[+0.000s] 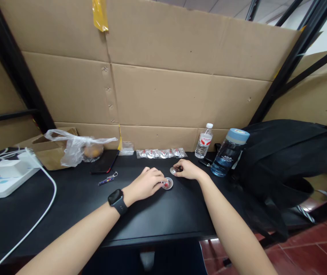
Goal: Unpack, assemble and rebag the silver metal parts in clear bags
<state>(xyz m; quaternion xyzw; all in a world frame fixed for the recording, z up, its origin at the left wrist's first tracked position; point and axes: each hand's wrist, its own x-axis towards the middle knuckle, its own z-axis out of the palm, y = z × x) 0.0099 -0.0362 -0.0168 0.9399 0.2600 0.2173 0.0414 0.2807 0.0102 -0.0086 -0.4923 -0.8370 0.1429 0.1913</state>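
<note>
On the black desk, my left hand point(147, 185) has its thumb and forefinger closed at the left edge of a clear round suction cup point(168, 184) with a red centre. My right hand point(188, 169) pinches a second clear round disc point(173, 170), which looks like another suction cup, slightly farther back. The fingers partly cover both discs, so their fittings are hard to make out. Behind the hands lies a row of similar discs in clear plastic packets point(161, 153).
A small water bottle point(204, 142), a blue-lidded bottle point(228, 153) and a black backpack point(283, 160) stand to the right. To the left are a keychain point(108, 178), a phone point(101, 167), a plastic bag point(78, 149) and a white power strip point(14, 178) with cables. Cardboard point(157, 95) walls the back.
</note>
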